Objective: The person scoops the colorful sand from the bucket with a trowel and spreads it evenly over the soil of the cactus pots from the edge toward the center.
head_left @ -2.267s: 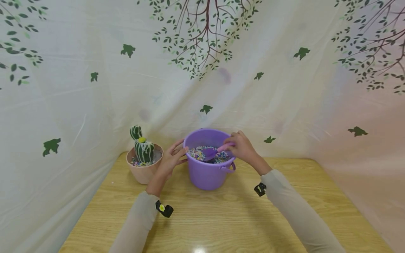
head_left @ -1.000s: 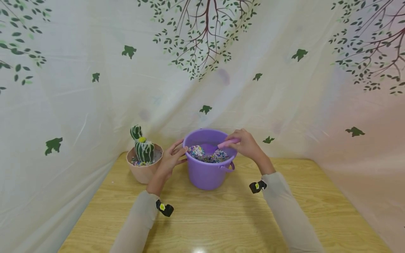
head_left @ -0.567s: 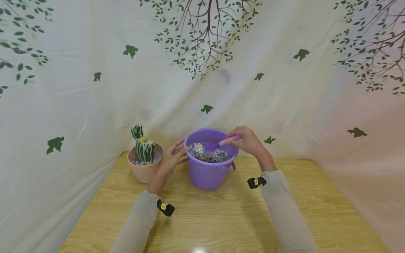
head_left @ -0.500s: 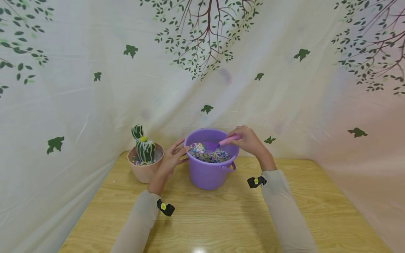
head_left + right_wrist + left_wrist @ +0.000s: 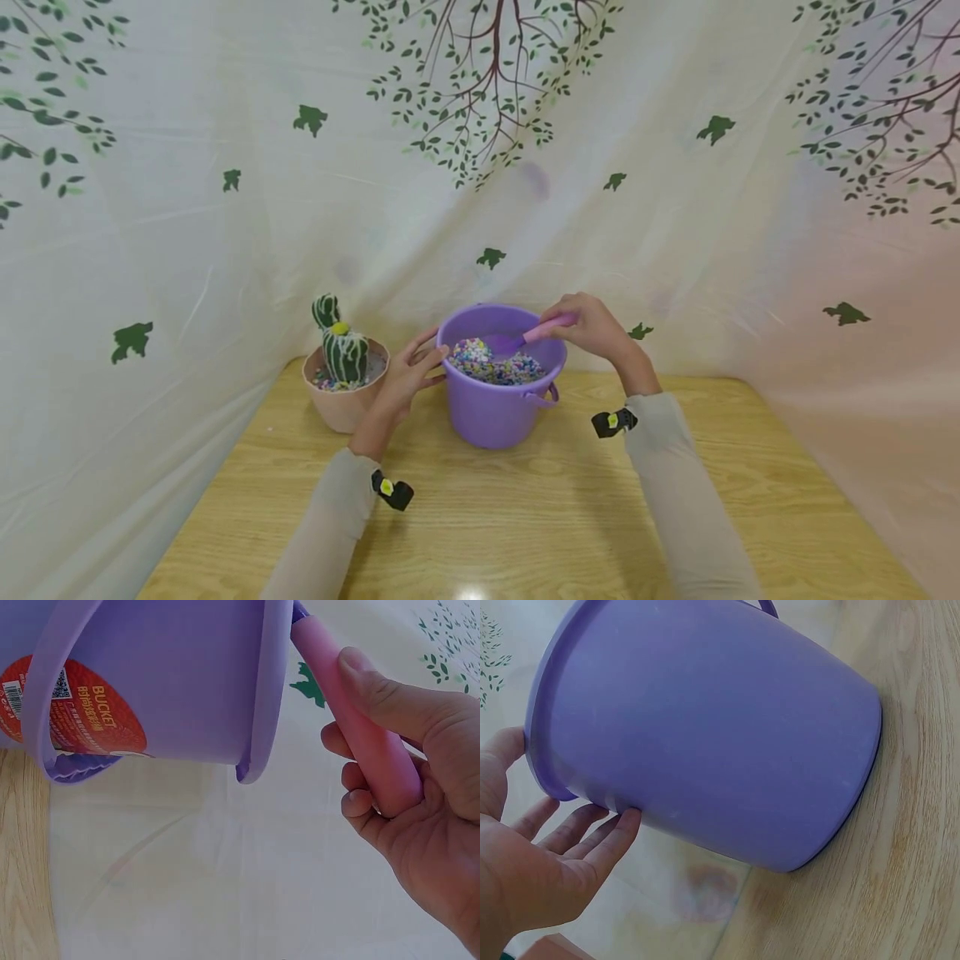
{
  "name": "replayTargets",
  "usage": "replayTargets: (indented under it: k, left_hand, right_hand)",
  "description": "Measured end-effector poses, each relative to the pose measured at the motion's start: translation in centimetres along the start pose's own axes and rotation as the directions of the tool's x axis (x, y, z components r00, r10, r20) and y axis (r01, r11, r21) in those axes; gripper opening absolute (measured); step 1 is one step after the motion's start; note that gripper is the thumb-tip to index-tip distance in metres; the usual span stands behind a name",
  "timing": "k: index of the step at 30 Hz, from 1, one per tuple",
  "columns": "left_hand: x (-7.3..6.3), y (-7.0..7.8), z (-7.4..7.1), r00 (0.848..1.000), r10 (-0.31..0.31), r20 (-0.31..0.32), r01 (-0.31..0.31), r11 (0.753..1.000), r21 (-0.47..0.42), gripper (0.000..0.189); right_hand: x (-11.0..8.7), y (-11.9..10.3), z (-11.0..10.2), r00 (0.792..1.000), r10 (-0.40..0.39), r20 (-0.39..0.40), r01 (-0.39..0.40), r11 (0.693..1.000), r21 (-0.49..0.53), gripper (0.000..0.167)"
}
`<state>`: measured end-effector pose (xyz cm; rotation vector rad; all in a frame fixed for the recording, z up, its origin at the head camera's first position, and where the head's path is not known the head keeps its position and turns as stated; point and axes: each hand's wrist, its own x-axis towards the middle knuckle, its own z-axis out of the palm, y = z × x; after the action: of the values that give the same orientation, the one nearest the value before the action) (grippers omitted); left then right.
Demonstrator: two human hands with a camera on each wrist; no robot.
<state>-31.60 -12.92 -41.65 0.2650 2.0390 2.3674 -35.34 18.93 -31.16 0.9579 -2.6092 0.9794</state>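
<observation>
My right hand (image 5: 592, 327) holds a toy shovel by its pink handle (image 5: 360, 724), thumb along the top and fingers curled beneath. Its purple blade (image 5: 504, 342) is inside a purple bucket (image 5: 491, 417), among small multicoloured pebbles (image 5: 517, 372). A brighter heap of pebbles (image 5: 471, 352) sits at the blade's left end; whether the blade bears all of it I cannot tell. At the bucket's left side my left hand (image 5: 547, 855) holds the rim, thumb at the edge and fingertips against the outer wall. The bucket stands upright on the table.
Left of the bucket, a peach pot (image 5: 341, 410) holds a green cactus (image 5: 345, 357) with white stripes, behind my left forearm. A handle (image 5: 41, 712) hangs at the bucket's side, beside a red label. The pale leaf-print curtain (image 5: 420, 217) closes off the wooden table (image 5: 480, 517) behind.
My right hand has risen and shifted right, lifting the shovel's handle from low over the pebbles. A brighter heap now shows at the left. My left hand keeps its place on the bucket.
</observation>
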Motion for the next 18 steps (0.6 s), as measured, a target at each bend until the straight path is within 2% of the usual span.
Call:
replayTargets:
  k: [11, 18]
  left_hand:
    - [0.11, -0.19, -0.05, 1.0, 0.016, 0.009, -0.016, 1.0, -0.004, 0.058]
    - [0.0, 0.17, 0.19, 1.0, -0.002, -0.024, 0.001, 1.0, -0.024, 0.056]
  right_hand:
    - [0.01, -0.19, -0.21, 1.0, -0.009, -0.023, 0.01, 1.0, 0.019, 0.019]
    - [-0.12, -0.16, -0.22, 0.999, -0.008, -0.038, 0.009, 1.0, 0.023, 0.018]
